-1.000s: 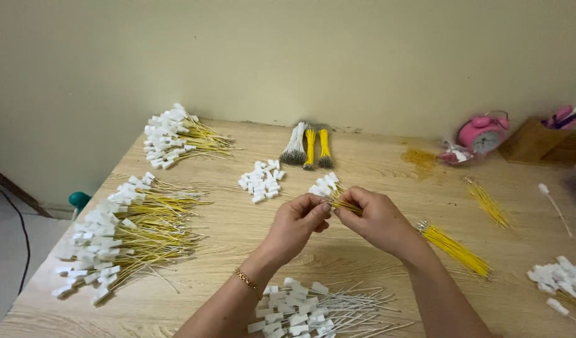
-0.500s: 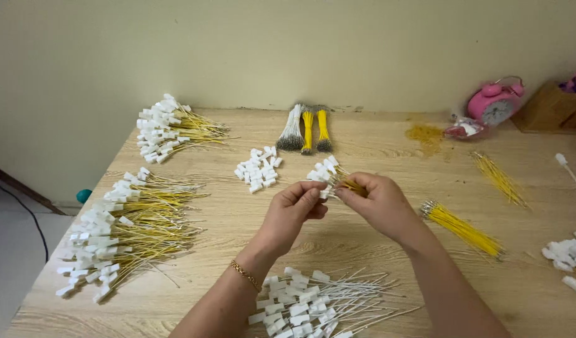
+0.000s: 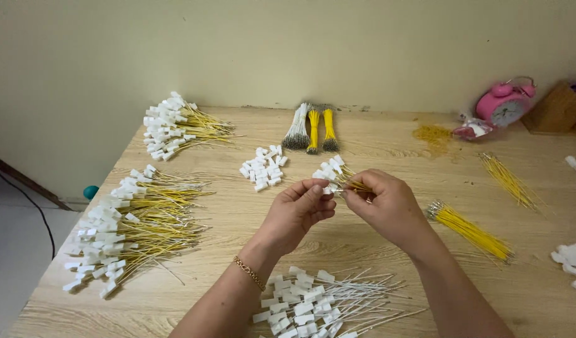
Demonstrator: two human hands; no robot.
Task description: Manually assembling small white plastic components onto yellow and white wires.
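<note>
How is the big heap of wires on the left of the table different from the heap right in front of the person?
The left heap has yellow wires with white plugs; the near heap has pale whitish wires with white plugs. The left heap is larger and lies clear of the arms, while the near heap sits between the forearms, below the left hand and right hand. Both lie loose on the wooden table, plugs mostly pointing left.

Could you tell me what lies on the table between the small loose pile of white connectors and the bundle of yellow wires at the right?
In the head view, the left hand and right hand lie between the white connectors and yellow wire bundle, pinching a small wired cluster.
</note>
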